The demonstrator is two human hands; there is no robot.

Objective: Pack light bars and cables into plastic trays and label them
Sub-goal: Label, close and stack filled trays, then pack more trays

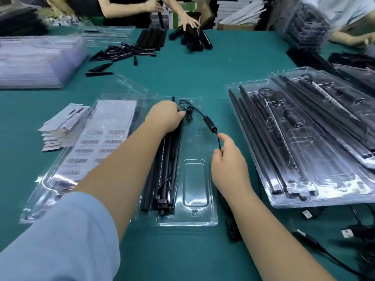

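At centre frame, the right hand (227, 159) pinches a thin black cable (219, 142) between thumb and forefinger, just below its inline controller (210, 124), which hangs free above the clear tray (211, 220). From the controller the cable runs up toward eleven o'clock into a small loose coil (187, 110) at the tray's far end, where the left hand (166, 116) curls its fingers down over the coil end and the tops of the light bars (168, 159); whether it grips the cable or only pins it I cannot tell. The bars, several long black strips, lie side by side in the tray's left channel, running from twelve to six o'clock. To their right, toward five o'clock, a moulded rectangular pocket (194, 183) sits bare. At nine o'clock a second tray holds a sheet of barcode labels (95, 147), with a stack of printed cards (63, 126) beside it. At three o'clock lie packed trays (304, 138) stacked aslant, and loose USB leads (349, 232) at four o'clock. Across the green table (223, 63), at twelve o'clock, other people handle piles of black bars. To do this step well, the left hand should probably hold the coil flat while the right lowers the controller into the tray's recess without kinking the cable, keeping slack tucked inside the rim.
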